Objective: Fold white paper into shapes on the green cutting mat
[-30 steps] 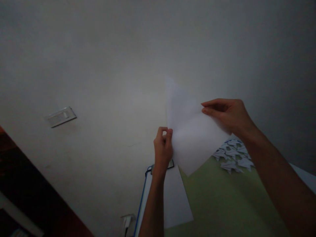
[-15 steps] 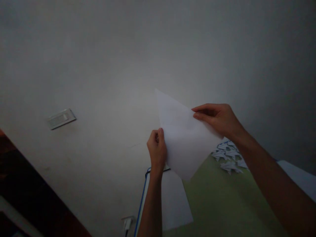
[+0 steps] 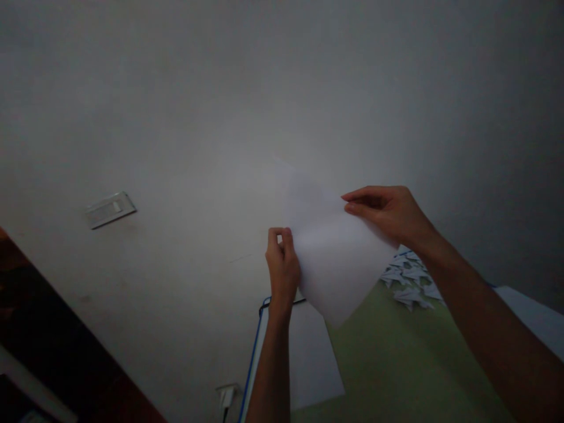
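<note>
A white sheet of paper (image 3: 339, 258) is held up over the green tabletop, tilted so that one corner points up and another down. My left hand (image 3: 282, 264) pinches its left edge, thumb in front and the other fingers partly hidden behind. On the upper right edge, my right hand (image 3: 388, 211) grips the sheet between thumb and fingertips. The sheet bows slightly between the two hands. Its upper corner is hard to tell from the pale wall behind.
Several small folded paper shapes (image 3: 412, 285) lie on the green tabletop (image 3: 396, 358) at the right. More white paper (image 3: 312, 364) lies below my left hand. The wall (image 3: 198, 117) carries a switch plate (image 3: 111, 210) and a plugged-in socket (image 3: 227, 396).
My left hand has shifted slightly right and its fingers have bent differently. The sheet bows more, and its top corner leans back toward the wall. My right hand is nearly still.
</note>
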Available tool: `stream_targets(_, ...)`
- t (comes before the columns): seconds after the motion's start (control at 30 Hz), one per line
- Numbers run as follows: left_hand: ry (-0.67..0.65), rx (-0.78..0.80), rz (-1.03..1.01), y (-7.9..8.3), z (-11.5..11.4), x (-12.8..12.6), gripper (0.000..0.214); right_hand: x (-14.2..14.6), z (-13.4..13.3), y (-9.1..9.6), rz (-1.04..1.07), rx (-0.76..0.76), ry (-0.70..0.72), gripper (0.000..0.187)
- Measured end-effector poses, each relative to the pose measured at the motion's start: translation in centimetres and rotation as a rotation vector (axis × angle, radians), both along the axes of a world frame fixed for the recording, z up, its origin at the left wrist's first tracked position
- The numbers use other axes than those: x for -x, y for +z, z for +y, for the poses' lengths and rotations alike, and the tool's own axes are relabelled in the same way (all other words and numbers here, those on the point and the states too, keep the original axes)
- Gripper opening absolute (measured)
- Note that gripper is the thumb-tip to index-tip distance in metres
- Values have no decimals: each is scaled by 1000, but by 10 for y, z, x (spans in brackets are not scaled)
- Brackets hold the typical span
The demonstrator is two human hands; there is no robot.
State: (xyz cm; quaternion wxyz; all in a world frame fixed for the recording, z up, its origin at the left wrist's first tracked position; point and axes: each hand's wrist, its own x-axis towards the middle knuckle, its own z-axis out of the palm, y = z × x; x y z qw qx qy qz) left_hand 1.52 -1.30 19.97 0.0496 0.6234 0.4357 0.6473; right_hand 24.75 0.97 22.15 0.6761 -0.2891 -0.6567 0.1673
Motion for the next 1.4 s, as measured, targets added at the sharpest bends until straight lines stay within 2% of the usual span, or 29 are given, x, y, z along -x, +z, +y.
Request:
stream_targets(0.17,-10,-66,5,3,2,0,41,2,-1,0,-41,4,32,23)
stream_targets(0.43,67,-154,-66,3,-1,-2,42,8,-5,2,-138,-4,97,25)
stream_targets(0.6,21,-108,-94,3,-3,-2,47,7,-3,1,-143,14,119,25)
stream_targets(0.7,-33,-44,-111,3,-5,-2,43,7,-3,2,-152,15,112,24)
stream_targets(0.8,-51,-55,-89,3,-4,-2,42,6,-3,2,-144,11,103,24)
stream_targets(0.93,-28,-90,-62,3,-1,-1,45,3,-1,0,-165,27,125,24)
stream_targets(1.13,89,-208,-135,5,0,1,43,2,-3,-1,-280,71,194,21)
stream_targets(1.23,108,-183,-162,5,-3,1,40,4,-5,0,-295,80,210,20)
stream_targets(1.4,52,-109,-192,6,-8,0,36,6,-4,0,-337,102,245,19)
